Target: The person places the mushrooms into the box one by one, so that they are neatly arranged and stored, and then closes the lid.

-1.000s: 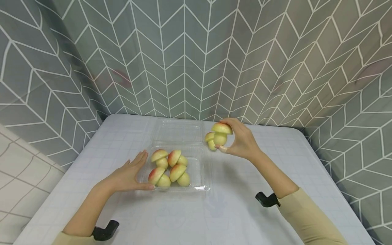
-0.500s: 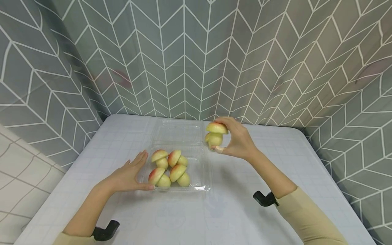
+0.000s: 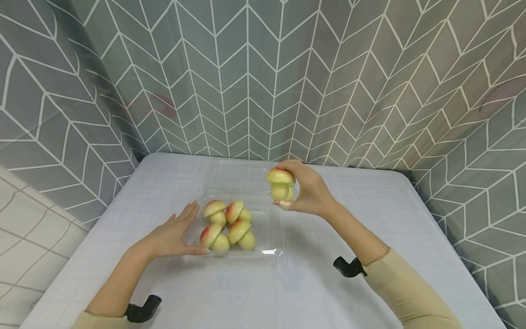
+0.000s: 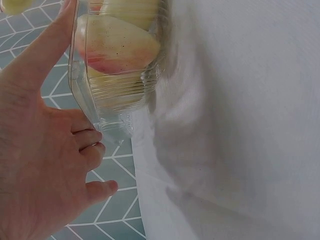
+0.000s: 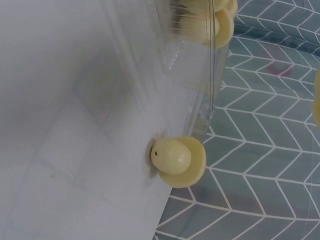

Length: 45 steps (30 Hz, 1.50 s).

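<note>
My right hand [image 3: 308,188] pinches a yellow mushroom [image 3: 280,177] with a red-tinged cap, upright between thumb and fingertips. It hangs at the right side of a clear plastic clamshell box [image 3: 266,233]. A second mushroom [image 5: 175,162] stands on the table behind it, mostly hidden in the head view. At the box's left side, my left hand [image 3: 170,235] rests with fingers spread along the rim and the thumb at the front corner. Several more mushrooms [image 3: 238,233] lie in the left part of the box. In the left wrist view, fingertips touch the box wall [image 4: 82,85].
The box's lid [image 3: 238,177] lies folded back toward the far table edge. White cloth covers the table [image 3: 328,283]. Grey patterned curtains [image 3: 263,91] hang behind and at the sides. Black wrist mounts [image 3: 141,310] sit on both forearms.
My right hand has moved left with the held mushroom, which now covers most of the standing one and overlaps the box's right edge. My left hand and the box have stayed put.
</note>
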{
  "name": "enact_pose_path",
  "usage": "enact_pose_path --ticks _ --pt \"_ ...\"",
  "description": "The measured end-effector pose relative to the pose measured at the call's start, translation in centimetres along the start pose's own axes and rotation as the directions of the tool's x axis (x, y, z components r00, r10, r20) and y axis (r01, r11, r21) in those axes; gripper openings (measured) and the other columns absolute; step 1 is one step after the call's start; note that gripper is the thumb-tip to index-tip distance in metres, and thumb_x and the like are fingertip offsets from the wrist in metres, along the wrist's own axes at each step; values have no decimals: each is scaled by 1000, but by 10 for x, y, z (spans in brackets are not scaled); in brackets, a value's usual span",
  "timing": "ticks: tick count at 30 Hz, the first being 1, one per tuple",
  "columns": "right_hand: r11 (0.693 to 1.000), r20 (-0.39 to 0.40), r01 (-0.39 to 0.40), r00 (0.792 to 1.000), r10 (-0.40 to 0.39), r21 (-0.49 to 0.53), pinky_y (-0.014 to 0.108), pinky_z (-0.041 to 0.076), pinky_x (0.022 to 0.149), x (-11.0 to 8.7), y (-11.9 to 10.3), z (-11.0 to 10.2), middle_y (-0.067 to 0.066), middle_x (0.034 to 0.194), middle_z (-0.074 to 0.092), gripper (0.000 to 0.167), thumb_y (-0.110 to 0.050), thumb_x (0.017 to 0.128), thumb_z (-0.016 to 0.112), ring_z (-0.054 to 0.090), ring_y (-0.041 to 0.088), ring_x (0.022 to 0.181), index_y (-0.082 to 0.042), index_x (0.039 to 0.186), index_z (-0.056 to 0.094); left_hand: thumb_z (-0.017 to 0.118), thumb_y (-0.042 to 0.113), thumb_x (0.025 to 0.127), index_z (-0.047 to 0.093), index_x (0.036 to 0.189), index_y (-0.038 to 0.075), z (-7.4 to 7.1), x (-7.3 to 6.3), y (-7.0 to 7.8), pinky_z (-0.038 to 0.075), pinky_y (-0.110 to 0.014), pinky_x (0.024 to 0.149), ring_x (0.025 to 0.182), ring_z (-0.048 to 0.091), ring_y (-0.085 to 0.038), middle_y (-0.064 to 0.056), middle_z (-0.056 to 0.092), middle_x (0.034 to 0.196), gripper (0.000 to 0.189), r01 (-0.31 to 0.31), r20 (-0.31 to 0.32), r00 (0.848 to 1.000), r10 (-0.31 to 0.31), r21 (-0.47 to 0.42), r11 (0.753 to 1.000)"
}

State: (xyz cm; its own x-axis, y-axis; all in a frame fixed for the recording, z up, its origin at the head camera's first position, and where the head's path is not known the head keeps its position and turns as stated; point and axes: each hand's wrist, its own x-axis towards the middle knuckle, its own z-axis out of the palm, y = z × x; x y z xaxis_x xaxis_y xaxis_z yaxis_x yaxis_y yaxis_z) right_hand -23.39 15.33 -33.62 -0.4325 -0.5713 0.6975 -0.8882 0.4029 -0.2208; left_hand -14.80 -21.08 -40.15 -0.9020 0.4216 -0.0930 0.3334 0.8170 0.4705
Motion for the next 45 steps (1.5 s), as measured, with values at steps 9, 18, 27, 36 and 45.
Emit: enact_pose_path --ticks 9,18,27,36,45 --pt "1000 46 18 999 -18 3 35 46 95 2 -3 12 8 124 59 80 -28 58 89 54 22 115 -4 126 54 71 70 69 11 151 -7 1 2 -3 11 -64 111 144 10 -40 -24 9 158 127 5 -2 1000 -5 8 1000" --pt "995 75 97 992 -97 7 37 48 95 3 -4 22 8 122 59 78 -31 59 88 56 24 113 -6 125 54 71 68 69 11 151 -7 2 2 -3 10 -64 111 144 9 -39 -24 7 158 127 3 0 1000 -3 -1 1000" --pt "995 117 97 988 -97 10 38 47 94 -1 -2 34 6 123 58 75 -34 61 86 56 24 112 -8 124 55 72 67 70 11 150 -8 1 1 -2 11 -63 111 145 8 -39 -24 8 158 126 2 -1 1000 -2 1 1000" --pt "998 226 46 974 -37 -34 40 46 93 -14 6 53 4 123 58 76 -38 60 84 57 23 109 -11 124 55 73 65 70 12 150 -8 2 1 -3 11 -64 111 144 9 -39 -24 8 158 125 -4 -7 1000 4 1 1000" --pt "988 377 -6 924 64 -153 38 45 96 -18 4 67 3 122 57 77 -36 58 87 57 23 111 -12 124 55 73 65 70 12 150 -8 3 0 -3 11 -64 111 145 8 -39 -25 8 158 125 1 -8 1000 -1 -4 1000"
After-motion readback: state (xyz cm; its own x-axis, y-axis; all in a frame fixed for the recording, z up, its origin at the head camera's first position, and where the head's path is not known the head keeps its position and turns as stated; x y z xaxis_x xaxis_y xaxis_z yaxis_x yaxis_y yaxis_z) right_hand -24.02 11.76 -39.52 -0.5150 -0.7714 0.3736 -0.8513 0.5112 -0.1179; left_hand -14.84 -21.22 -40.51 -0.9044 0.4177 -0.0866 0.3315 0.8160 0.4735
